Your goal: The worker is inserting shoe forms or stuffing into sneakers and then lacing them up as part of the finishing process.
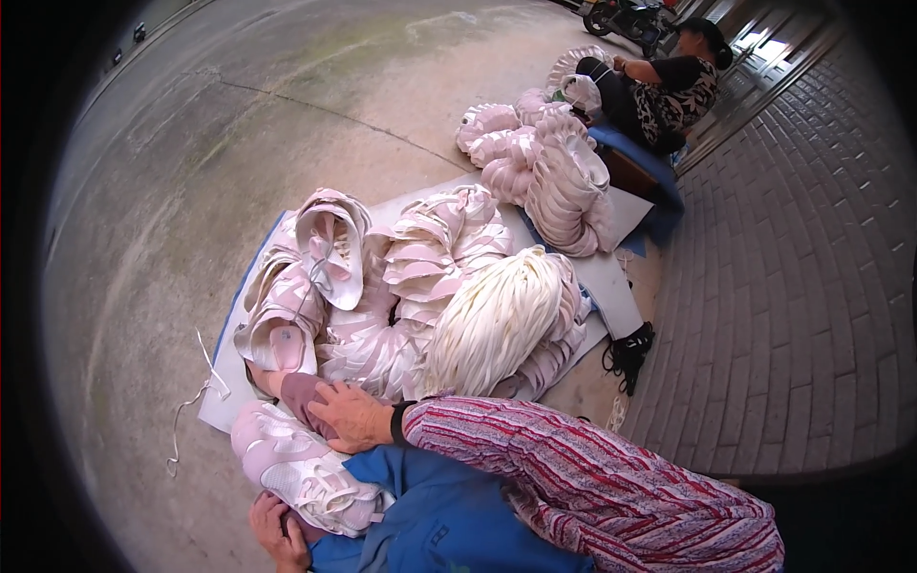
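A pink-and-white laced sneaker [304, 470] rests on the blue cloth [430, 516] over my lap, toe pointing up and left. My right hand [355, 417], with a black band at the wrist, lies on my mauve-clad knee [308, 399] beyond the sneaker, fingers stretched out and holding nothing. On the near side of the sneaker, my left hand [277, 535] rests against my other mauve-clad leg, fingers bent but apart. Neither hand appears to grip the sneaker. Its laces run loosely across the tongue.
Ahead, stacked pink-and-white shoe uppers [377, 329] and a thick bundle of cream laces [501, 320] lie on a white sheet [224, 387]. A loose lace [187, 420] trails onto the concrete. More uppers [544, 172] lie near another seated person [669, 91]. Black laces [629, 356] lie right.
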Demonstrator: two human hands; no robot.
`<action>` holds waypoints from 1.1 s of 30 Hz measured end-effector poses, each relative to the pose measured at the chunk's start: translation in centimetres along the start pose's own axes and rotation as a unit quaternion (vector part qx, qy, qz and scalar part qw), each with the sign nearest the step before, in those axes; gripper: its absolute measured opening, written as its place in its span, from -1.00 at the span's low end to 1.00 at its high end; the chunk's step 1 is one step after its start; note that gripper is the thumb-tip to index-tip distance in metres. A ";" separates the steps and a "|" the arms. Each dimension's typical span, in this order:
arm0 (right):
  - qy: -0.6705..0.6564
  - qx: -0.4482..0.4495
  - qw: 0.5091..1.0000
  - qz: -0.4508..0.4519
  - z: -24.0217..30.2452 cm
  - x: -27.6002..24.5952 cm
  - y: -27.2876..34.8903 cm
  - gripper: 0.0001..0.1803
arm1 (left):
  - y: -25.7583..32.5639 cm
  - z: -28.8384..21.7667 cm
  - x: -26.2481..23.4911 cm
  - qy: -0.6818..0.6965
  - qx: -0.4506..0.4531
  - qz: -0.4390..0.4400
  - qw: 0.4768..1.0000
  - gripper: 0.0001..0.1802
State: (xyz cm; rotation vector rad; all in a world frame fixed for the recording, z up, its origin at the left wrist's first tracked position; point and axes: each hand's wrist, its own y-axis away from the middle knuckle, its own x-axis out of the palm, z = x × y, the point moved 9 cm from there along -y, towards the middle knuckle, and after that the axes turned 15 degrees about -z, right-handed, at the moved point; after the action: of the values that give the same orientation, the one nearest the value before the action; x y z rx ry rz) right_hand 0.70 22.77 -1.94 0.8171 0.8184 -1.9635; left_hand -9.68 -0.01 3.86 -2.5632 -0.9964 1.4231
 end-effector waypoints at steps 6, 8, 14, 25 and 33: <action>0.001 0.011 1.000 0.019 -0.1 0.1 0.1 -0.29 | 0.0 0.0 0.0 -0.015 0.007 0.002 1.000 -0.78; -0.009 0.012 1.000 0.017 -0.1 0.0 0.1 -0.29 | 0.0 0.1 0.1 -0.018 -0.002 0.003 1.000 -0.76; -0.015 -0.002 1.000 -0.008 0.0 -0.1 0.0 -0.31 | -0.1 0.0 0.0 -0.018 -0.004 0.002 1.000 -0.77; 0.006 0.010 0.999 0.032 -0.3 0.5 0.2 -0.28 | 0.3 0.8 0.2 -0.024 -0.036 0.005 0.999 -0.74; -0.018 -0.006 1.000 -0.012 0.0 -0.3 0.1 -0.31 | 0.1 0.3 0.1 -0.027 0.000 0.004 1.000 -0.78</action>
State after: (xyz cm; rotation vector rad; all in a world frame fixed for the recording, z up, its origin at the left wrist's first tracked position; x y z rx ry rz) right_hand 0.87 22.84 -1.73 0.7655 0.8215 -1.9874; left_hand -9.78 -0.13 3.61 -2.5460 -0.9937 1.5008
